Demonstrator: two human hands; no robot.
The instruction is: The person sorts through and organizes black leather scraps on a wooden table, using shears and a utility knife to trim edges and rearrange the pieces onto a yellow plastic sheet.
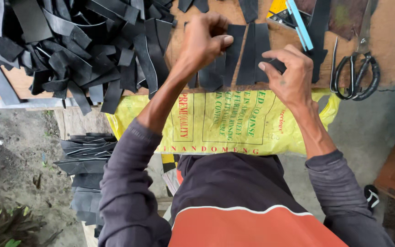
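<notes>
Rubber strips (248, 52), perhaps pinched, under hands (204, 41)

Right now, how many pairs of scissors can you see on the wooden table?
1. The black-handled scissors lie at the table's right edge, right of the right hand. Others may be hidden under the heap of black strips.

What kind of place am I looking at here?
Likely a small open-air craft workshop: a wooden bench heaped with cut black rubber strips, big shears at its edge, and a bare dirt floor below.
</notes>
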